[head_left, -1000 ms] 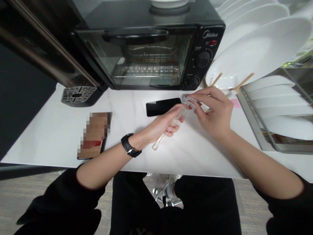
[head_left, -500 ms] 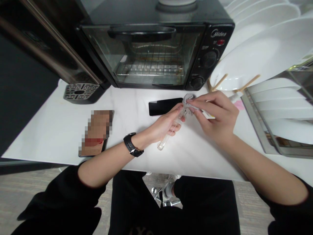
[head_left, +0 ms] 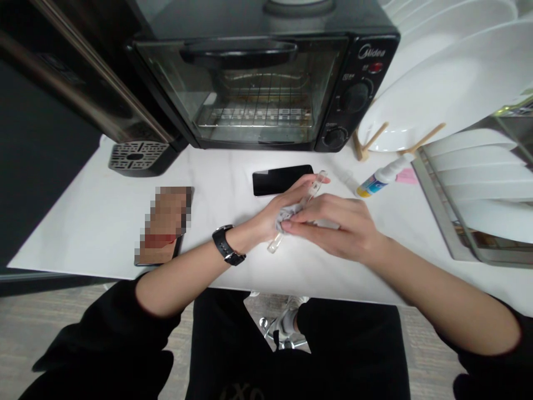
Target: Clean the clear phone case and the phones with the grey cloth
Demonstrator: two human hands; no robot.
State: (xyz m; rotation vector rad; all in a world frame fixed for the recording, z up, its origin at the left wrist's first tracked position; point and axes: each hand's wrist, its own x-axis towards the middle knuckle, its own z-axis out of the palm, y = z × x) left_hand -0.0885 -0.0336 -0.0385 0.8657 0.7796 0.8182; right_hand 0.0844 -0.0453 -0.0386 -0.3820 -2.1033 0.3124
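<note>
Case (head_left: 312, 190), clear and slim, held above the middle of the counter (head_left: 83, 222), turned nearly edge-on to the view and slanting from near left to far right, probably to keep one long face open to the other hand. From the left: drip tray (head_left: 139, 157) at the foot of a dark machine (head_left: 95, 83), likely placed to catch spills. Next, device (head_left: 164, 219) with blurred screen, lying flat just beside the left forearm. Then watch (head_left: 227, 245) on the wrist, and left hand (head_left: 273, 211) closed along the case, fingers stretched toward its far end, apparently to brace it. Behind, oven (head_left: 266, 94), door shut, set back, perhaps to give the hands room. Phone (head_left: 281, 181) lying flat between oven and left hand, dark side up. Cloth (head_left: 283, 214), grey, bunched against the nearer half of the case, pinched between thumb and fingers of the right hand (head_left: 343, 228), likely wadded for firmer pressure. Hands together at the case; any skin contact between them impossible to tell. Farther right, bottle (head_left: 377, 180) near the right hand, handy for reaching, pink paper (head_left: 407, 176) just beside. Last, plates (head_left: 449, 89) on edge in a wooden stand (head_left: 361, 147), and dishes (head_left: 474, 178) tilted in a rack (head_left: 452, 244), presumably for draining.
</note>
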